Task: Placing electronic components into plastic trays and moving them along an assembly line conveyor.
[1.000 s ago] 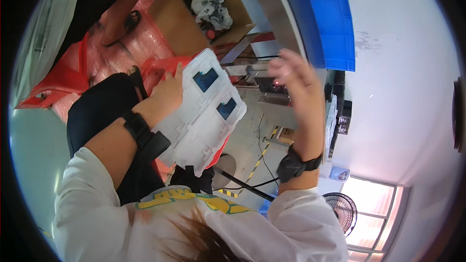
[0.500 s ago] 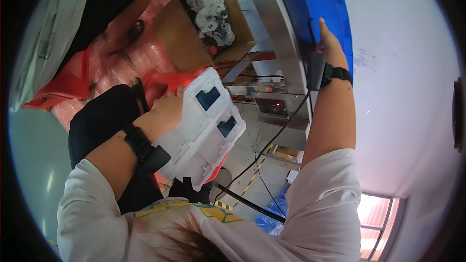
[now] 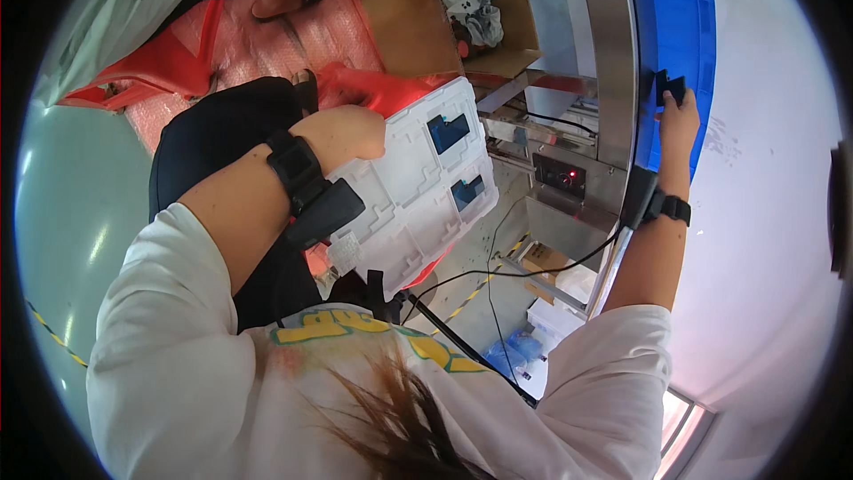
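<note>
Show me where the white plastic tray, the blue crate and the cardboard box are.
white plastic tray [image 3: 410, 204]: head view, on its ribbed middle.
blue crate [image 3: 680, 18]: head view, on its flat blue side.
cardboard box [image 3: 409, 13]: head view, on its brown flap.

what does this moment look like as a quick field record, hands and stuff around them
left hand: grips the top edge of a white moulded tray, tilted on the lap
tray contents: two blue parts in pockets
right hand: stretched out to a small black part at the blue crate
wrists: black bands on both
nearby: steel machine frame, cardboard box, red bag
</note>
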`<state>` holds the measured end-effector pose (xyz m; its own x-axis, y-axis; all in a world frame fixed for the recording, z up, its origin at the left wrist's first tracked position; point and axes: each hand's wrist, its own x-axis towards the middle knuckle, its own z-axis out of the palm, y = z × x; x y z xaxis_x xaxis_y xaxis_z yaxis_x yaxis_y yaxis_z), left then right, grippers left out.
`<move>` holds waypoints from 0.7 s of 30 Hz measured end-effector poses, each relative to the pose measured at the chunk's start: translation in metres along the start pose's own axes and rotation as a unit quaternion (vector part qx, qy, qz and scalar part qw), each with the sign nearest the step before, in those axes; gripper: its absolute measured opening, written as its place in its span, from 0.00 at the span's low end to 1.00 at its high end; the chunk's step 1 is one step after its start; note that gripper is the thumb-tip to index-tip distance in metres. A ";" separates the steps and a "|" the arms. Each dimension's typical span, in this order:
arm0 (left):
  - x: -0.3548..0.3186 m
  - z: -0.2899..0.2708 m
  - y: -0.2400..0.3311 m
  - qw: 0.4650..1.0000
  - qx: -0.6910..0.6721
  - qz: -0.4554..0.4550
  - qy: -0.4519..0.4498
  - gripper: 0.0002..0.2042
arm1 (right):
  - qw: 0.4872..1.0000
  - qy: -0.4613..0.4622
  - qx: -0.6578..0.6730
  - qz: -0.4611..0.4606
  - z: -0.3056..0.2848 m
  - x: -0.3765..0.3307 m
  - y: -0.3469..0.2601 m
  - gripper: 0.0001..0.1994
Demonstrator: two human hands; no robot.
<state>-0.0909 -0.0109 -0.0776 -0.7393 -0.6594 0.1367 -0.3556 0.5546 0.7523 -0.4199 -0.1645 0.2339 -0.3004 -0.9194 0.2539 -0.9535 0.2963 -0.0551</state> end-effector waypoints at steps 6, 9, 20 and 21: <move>0.009 -0.007 0.003 0.996 0.047 0.000 -0.070 0.06 | 0.957 0.106 0.251 -0.096 -0.019 -0.114 -0.077 0.11; 0.010 -0.005 0.001 0.989 0.039 -0.056 -0.128 0.07 | 0.901 -0.136 0.412 -0.029 0.011 -0.189 -0.089 0.13; 0.017 -0.005 0.010 0.977 0.014 -0.158 -0.141 0.11 | 0.889 -0.418 0.171 0.078 0.157 -0.290 -0.050 0.22; 0.017 -0.002 0.008 0.978 0.014 -0.154 -0.141 0.11 | 0.925 -0.378 0.030 -0.004 0.153 -0.285 -0.048 0.26</move>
<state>-0.1058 -0.0186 -0.0679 -0.7215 -0.6334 -0.2796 -0.5985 0.3676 0.7118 -0.2924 0.0432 0.0162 -0.2035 -0.8460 -0.4928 -0.9482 0.2957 -0.1160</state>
